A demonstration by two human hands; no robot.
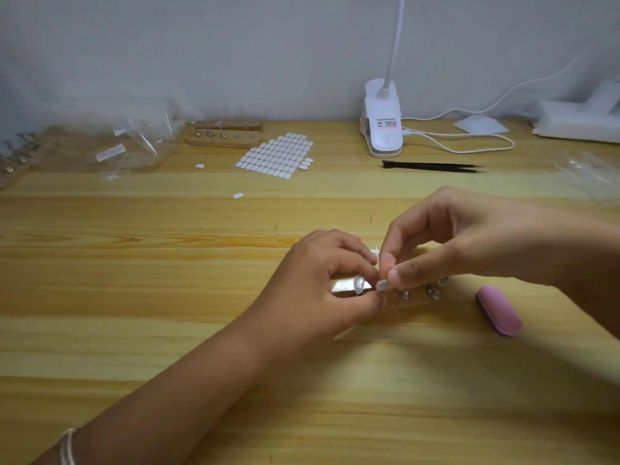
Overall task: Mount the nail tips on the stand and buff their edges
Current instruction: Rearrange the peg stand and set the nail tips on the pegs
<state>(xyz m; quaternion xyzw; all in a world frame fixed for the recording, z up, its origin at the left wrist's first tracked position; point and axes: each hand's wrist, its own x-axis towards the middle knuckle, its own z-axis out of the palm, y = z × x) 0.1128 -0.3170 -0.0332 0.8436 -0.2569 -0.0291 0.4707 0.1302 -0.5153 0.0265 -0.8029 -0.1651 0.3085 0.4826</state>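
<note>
Stand [417, 300] mostly hidden in grip of left hand [322, 283], nail tip [381, 285] half covered, pinched by right hand [446, 243], lamp neck [394, 45] cut at twelve o'clock, white block [577, 119] clipped at two o'clock — clear bags [134, 146] at ten o'clock blurred.

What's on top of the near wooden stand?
One clear nail tip mounted, bare metal pegs, and the right hand pinching a second tip over it. The left hand grips the stand, covering its left end.

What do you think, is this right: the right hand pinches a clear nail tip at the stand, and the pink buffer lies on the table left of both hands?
No. In the head view the pink buffer lies on the table right of both hands, not left. The right hand does pinch the nail tip at the stand.
</note>
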